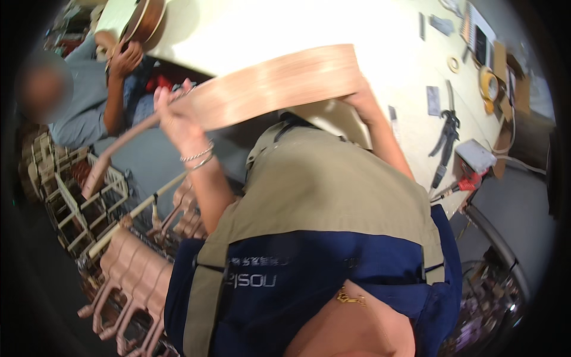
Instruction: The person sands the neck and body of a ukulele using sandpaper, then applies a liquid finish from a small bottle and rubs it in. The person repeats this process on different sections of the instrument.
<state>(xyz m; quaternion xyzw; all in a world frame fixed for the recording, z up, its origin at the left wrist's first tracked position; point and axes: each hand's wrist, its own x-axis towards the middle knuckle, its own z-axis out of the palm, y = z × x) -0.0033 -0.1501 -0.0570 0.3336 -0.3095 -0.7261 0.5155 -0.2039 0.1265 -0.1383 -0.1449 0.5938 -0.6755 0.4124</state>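
Note:
In front of my apron I hold an unfinished pale-wood guitar (273,86) tilted on its edge, its curved side facing up. Its neck (131,134) slopes down to the left. My left hand (177,119) is closed around the part where neck and body meet, with some fingertips showing above. The far right end of the body rests in my right hand (364,101), whose fingers are mostly hidden behind the wood. The guitar's front and back faces cannot be seen well.
The bright worktable (398,53) carries a black bar clamp (446,134), tape rolls (489,83) and a white box (476,156) on the right. At upper left a co-worker (89,101) holds a brown guitar (144,22). Racked wooden necks (134,262) stand at lower left.

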